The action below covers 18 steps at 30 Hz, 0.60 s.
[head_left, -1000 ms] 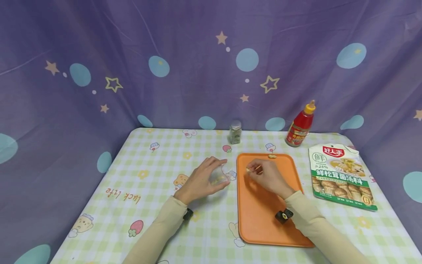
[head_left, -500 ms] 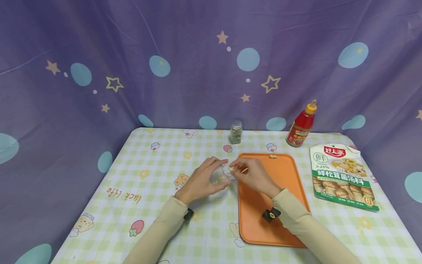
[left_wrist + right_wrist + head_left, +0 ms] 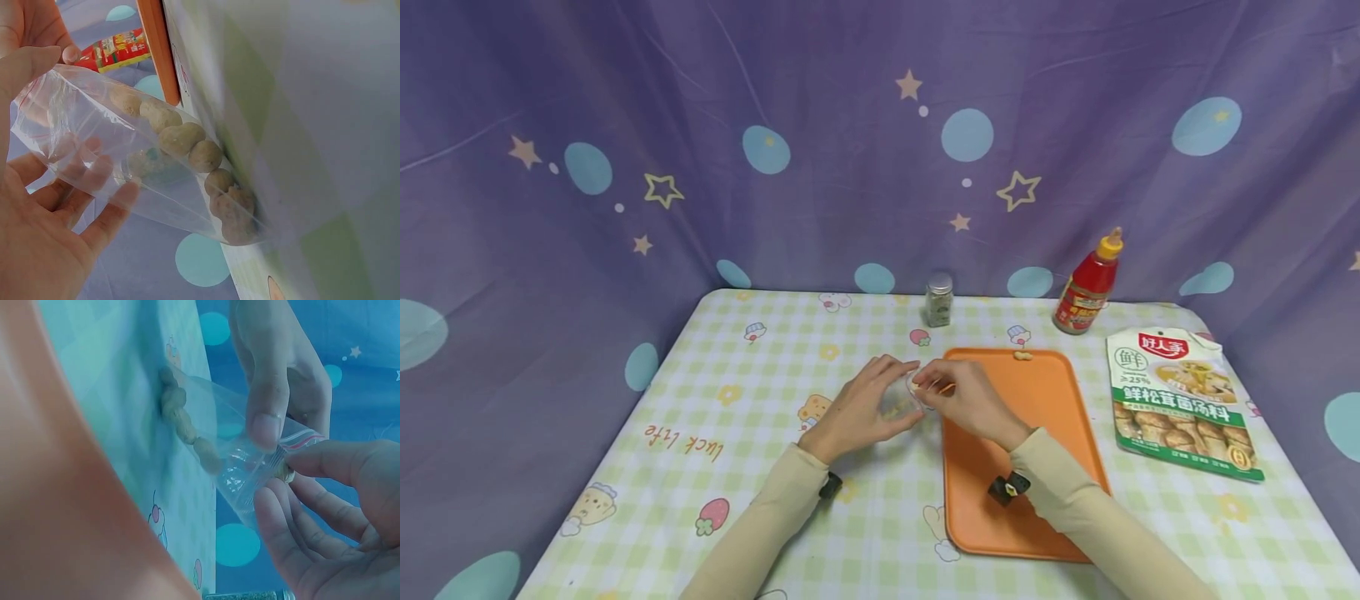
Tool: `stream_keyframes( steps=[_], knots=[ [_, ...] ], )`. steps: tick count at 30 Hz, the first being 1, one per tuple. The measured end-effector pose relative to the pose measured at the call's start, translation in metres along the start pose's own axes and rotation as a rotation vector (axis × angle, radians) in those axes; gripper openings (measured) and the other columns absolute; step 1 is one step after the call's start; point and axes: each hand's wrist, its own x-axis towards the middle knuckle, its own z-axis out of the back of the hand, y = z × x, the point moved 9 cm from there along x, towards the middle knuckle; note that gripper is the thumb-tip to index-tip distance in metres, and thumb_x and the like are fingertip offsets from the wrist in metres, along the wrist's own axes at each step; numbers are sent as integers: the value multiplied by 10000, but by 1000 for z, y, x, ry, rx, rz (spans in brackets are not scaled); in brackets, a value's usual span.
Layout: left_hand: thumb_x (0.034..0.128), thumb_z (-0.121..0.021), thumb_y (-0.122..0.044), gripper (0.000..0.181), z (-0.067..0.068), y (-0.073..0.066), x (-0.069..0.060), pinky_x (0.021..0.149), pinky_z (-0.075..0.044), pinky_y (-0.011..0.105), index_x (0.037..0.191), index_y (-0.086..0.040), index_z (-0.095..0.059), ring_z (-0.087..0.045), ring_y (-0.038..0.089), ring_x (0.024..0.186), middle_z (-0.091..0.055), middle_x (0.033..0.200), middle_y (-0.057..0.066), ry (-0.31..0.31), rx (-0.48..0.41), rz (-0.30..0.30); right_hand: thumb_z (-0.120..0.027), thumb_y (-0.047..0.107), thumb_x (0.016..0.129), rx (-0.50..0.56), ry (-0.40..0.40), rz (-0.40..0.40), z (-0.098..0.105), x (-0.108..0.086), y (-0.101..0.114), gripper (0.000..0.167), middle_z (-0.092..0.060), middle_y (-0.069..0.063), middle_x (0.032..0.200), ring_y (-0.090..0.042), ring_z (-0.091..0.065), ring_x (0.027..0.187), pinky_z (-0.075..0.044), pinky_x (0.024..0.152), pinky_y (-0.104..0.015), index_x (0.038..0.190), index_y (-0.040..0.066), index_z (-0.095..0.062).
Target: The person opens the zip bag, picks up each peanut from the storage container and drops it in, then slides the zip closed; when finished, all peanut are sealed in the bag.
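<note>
My left hand [image 3: 861,412] holds a clear zip bag [image 3: 165,203] upright on the table, thumb and fingers spread around its mouth. Several peanuts in their shells [image 3: 181,139] lie in a row along the bag's bottom. Between thumb and fingertips, my right hand [image 3: 973,404] pinches a peanut [image 3: 285,473] at the bag's mouth; in the right wrist view the fingers hide part of it. One more peanut [image 3: 1022,356] lies at the far edge of the orange tray [image 3: 1015,521], which is partly under my right forearm.
Behind the hands stands a small spice jar [image 3: 938,302] with a metal lid. A red sauce bottle [image 3: 1086,287] with a yellow cap is at the back right. The green and white mushroom soup packet [image 3: 1180,404] lies flat right of the tray. A purple curtain [image 3: 820,225] hangs behind the table.
My right hand has moved left from above the tray to the bag's mouth, carrying the pinched peanut. The left hand and the bag have stayed in place.
</note>
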Motion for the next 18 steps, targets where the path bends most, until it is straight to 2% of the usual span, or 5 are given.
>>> stream_keyframes(
  steps=[4,10,18],
  knots=[
    [929,-745,-514,648,0,1,0,1010,-547,325,1478,-218,-570,-549,93,1193,-593,1249,-94,-2,1,1,-739,131,968,13,15,3,-4,2,2,110,-776,-27,1031,-150,-731,919,-613,841,-331,1068,127,-784],
    [920,-761,-491,670,2,-1,0,979,-560,339,1475,-165,-578,-567,117,1170,-604,1236,-71,-19,7,-6,-736,150,977,37,30,-25,-7,3,0,101,-772,-22,1055,-167,-744,960,-625,850,-347,1063,124,-783],
    [918,-765,-506,689,5,-2,0,962,-566,363,1481,-158,-572,-575,135,1158,-626,1240,-12,-37,14,-25,-735,140,971,34,-1,-28,6,0,-4,128,-778,-28,1072,-178,-735,956,-619,858,-352,1087,119,-784]
  ],
)
